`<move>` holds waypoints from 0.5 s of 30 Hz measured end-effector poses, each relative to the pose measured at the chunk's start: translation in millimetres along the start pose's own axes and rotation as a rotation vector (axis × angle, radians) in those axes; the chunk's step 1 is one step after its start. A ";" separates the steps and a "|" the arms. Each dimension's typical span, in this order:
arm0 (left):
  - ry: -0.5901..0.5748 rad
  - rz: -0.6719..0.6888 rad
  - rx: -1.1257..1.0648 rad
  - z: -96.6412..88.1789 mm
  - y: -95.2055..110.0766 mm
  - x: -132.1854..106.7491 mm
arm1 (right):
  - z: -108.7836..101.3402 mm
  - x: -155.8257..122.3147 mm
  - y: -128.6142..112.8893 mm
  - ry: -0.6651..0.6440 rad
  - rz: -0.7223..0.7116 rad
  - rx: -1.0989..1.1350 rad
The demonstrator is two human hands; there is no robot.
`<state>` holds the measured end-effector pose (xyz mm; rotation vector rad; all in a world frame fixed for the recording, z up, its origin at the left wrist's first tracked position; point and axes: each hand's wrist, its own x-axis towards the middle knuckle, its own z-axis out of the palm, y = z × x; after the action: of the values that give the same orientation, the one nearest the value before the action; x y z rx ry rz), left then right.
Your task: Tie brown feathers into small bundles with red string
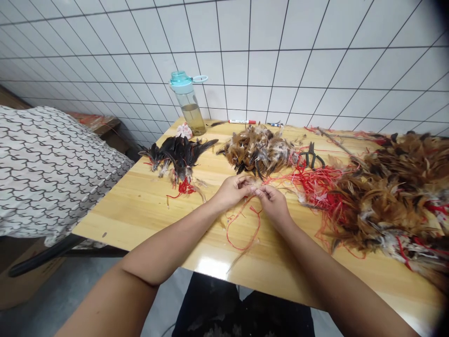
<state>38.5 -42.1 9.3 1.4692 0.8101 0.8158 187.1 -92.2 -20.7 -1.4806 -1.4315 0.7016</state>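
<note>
My left hand (pixel 232 192) and my right hand (pixel 271 201) meet fingertip to fingertip just above the table. Both are closed in a pinch on thin red string (pixel 242 248), which hangs below them and lies in a loop on the wood. Something pale and brownish, perhaps part of a feather, shows at the left fingers; the fingers mostly hide it. Right behind my hands lies a pile of brown and grey feathers (pixel 257 149). A tangle of red string (pixel 321 185) spreads to the right of my right hand.
Black feather bundles (pixel 180 154) tied with red lie at left. A bottle (pixel 191 110) stands near the tiled wall, beside a red-and-white marker (pixel 242 121). Small cutters (pixel 311 157) rest behind the string tangle. Large brown feather bundles (pixel 382 201) cover the right side of the wooden table (pixel 140 210).
</note>
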 end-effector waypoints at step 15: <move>0.001 0.060 0.025 -4.9 0.8 3.1 | 1.5 1.3 -1.8 -0.085 0.018 0.196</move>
<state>35.8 -37.0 10.4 1.5211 0.7829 0.8542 185.1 -90.8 -19.4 -1.3266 -1.3724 0.8990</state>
